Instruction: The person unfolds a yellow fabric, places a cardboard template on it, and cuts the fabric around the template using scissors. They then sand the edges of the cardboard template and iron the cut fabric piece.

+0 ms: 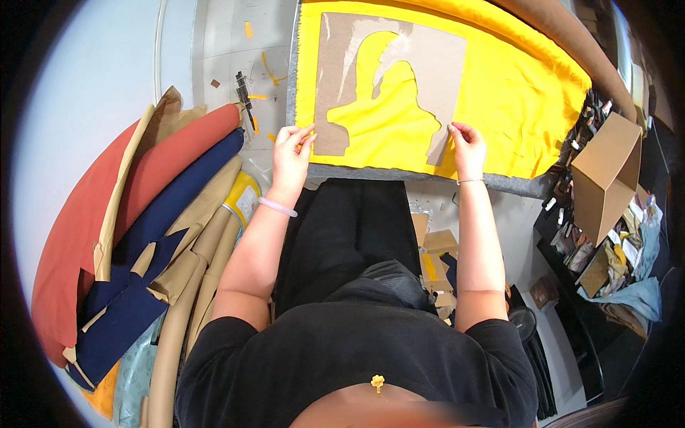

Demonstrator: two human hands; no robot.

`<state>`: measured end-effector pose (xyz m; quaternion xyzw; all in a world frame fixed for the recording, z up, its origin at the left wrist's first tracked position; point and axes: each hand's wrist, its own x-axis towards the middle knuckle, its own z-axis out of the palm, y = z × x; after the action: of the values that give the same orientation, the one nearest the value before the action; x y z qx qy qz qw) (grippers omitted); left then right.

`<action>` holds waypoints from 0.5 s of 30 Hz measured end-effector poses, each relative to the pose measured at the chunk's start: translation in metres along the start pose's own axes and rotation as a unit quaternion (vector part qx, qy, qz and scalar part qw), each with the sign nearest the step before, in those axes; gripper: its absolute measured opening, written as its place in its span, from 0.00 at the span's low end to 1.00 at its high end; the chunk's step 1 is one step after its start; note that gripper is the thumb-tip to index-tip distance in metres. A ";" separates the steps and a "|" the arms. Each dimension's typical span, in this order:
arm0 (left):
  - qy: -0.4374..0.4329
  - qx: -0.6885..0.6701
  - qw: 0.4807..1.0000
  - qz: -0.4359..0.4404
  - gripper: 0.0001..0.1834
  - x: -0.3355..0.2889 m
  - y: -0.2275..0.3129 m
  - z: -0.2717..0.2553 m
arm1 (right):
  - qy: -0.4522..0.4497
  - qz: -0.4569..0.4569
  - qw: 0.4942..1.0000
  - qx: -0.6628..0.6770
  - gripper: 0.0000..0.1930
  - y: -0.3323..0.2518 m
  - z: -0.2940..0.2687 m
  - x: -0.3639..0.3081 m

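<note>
A flat brown cardboard sheet (335,78) lay on a spread of bright yellow cloth (514,100), straight ahead of the person and between their two bare hands. A large curving cutout, open along the near edge, let the yellow show through the middle of the sheet. Grey material (371,172) peeked out from under the cloth at its near and left sides. The person's left hand (291,153), a pale bracelet (277,207) at its wrist, was at the sheet's left edge; the right hand (469,148) was at the right edge, toward the near corner. In each grip, thumb and forefinger were drawn close together beside the cardboard, but whether they pinched it could not be told. A brown roll (571,36) bordered the cloth's far right side. To the left were a red roll (178,164), a navy roll (187,189) and tan rolls (171,342); to the right, an open cardboard box (606,171) stood near jumbled scraps (631,264).
</note>
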<state>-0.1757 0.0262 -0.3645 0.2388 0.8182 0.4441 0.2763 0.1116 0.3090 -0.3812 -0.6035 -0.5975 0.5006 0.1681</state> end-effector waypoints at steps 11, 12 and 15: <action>-0.009 0.052 0.999 0.007 0.15 0.000 0.007 -0.004 | 0.001 -0.010 0.999 -0.032 0.11 0.004 -0.001 0.003; -0.008 0.049 0.999 0.017 0.14 -0.001 0.006 -0.005 | 0.000 -0.011 0.999 -0.037 0.11 0.003 -0.001 0.003; -0.008 0.036 0.999 0.034 0.14 0.002 -0.002 -0.003 | 0.002 -0.022 0.999 -0.045 0.11 0.001 -0.001 0.003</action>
<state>-0.1792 0.0245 -0.3655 0.2792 0.8228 0.4218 0.2589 0.1120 0.3119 -0.3830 -0.5980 -0.6322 0.4682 0.1533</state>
